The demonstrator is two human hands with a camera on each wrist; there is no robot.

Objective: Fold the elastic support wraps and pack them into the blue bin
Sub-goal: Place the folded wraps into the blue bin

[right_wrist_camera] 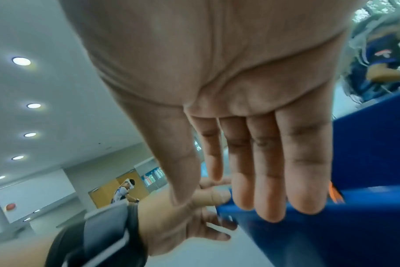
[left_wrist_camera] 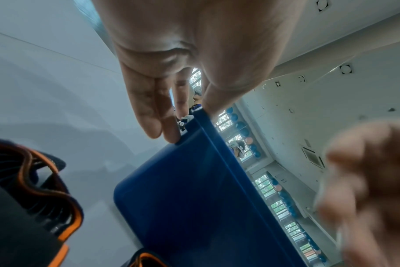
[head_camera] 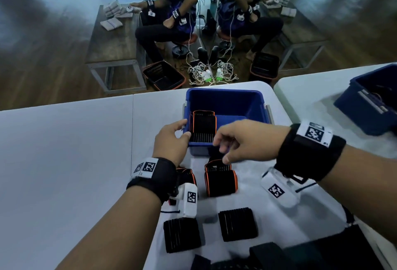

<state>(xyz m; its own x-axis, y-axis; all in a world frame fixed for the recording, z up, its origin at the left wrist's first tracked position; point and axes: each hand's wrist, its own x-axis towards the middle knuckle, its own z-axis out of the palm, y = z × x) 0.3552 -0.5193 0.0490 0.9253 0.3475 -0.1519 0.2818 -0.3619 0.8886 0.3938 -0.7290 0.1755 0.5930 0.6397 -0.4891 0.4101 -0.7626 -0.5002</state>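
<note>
The blue bin (head_camera: 223, 93) stands on the white table, with one folded black wrap with orange trim (head_camera: 204, 126) lying inside by its near left wall. My left hand (head_camera: 182, 129) holds the bin's near left corner, thumb on the rim and fingers on the outer wall (left_wrist_camera: 183, 189). My right hand (head_camera: 223, 149) hovers over the near rim with relaxed fingers and holds nothing. An orange-trimmed wrap (head_camera: 221, 180) lies just in front of the bin. Another one (head_camera: 188, 173) is partly hidden under my left wrist. Two plain black folded wraps (head_camera: 181, 235) (head_camera: 237, 224) lie nearer me.
A second blue bin (head_camera: 369, 102) sits on the neighbouring table at the right. More black fabric (head_camera: 322, 254) is piled at the table's near right edge. Bare white table (head_camera: 64, 162) spreads to the left. Beyond the far edge sit people at wooden benches.
</note>
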